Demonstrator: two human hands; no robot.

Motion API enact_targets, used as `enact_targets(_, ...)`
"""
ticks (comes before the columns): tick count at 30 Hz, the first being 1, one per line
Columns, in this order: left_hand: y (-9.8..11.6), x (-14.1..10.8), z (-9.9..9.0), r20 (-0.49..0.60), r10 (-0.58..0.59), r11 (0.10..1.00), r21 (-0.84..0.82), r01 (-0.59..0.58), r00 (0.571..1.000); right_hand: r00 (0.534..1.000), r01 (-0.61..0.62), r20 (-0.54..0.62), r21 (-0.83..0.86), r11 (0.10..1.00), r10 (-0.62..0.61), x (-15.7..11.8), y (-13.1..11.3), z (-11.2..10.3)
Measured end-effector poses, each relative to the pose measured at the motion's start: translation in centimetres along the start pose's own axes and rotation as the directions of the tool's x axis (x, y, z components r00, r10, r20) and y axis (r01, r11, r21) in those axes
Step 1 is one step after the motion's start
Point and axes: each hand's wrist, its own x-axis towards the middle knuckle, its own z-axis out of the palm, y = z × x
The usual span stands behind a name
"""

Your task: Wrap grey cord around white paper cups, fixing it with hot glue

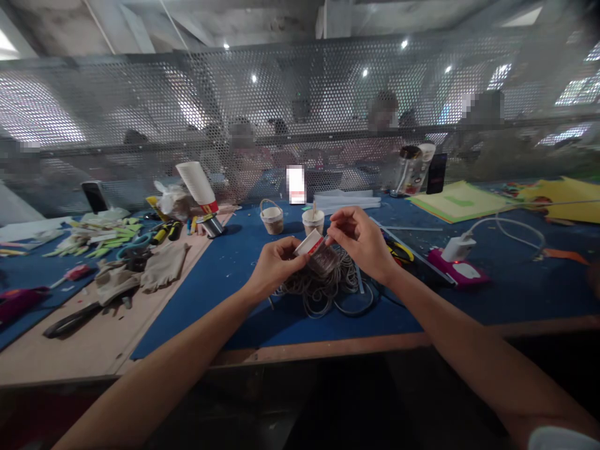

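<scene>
From my place I look through the head camera at two bare hands over a blue table top [225,300]. The left hand [276,265] is grasping a paper cup [315,245], with the thumb on the near side and the other fingers bent around it. The cup is tilted, in the middle of the view, above a loose heap of grey cord [316,294]; it has a white part and a red band, and its lower part looks grey.

The right hand [357,240] is at the other side of the cup. Its fingers are bent and the tips come close together just beside the cup, but I cannot tell if they are pinching something thin or only touching.

Behind the hands I see a small basket [272,224] with a curved handle, standing upright, and near it, to the right, another small container [311,224]. Farther left there is a leaning stack of cups [193,182], and nearer on that side lies a pair of gloves [164,269]. On the right, a white charger [459,248] sits on a pink box [469,275], and yellow paper [462,199] lies behind it.
</scene>
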Motion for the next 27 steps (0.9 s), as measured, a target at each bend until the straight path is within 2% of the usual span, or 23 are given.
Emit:
enact_targets(14, 0.3, -0.1, 0.2, -0.064, 0.045, 0.995, 0.087, -0.039, 0.997, 1.000, -0.002, 0.008, 0.007, 1.000, 0.002, 0.0, 0.1, 0.1)
enact_targets(20, 0.1, -0.3, 0.1, -0.048, -0.015, 1.000, -0.011, 0.015, 0.999, 0.999, -0.024, -0.032, 0.002, 1.000, 0.024, 0.2, 0.7, -0.2)
enact_targets(27, -0.2, -0.1, 0.0, -0.011, -0.030, 0.995, -0.096, 0.029, 0.999, 0.998, -0.033, -0.057, 0.002, 0.999, 0.033, 0.3, 1.1, -0.3)
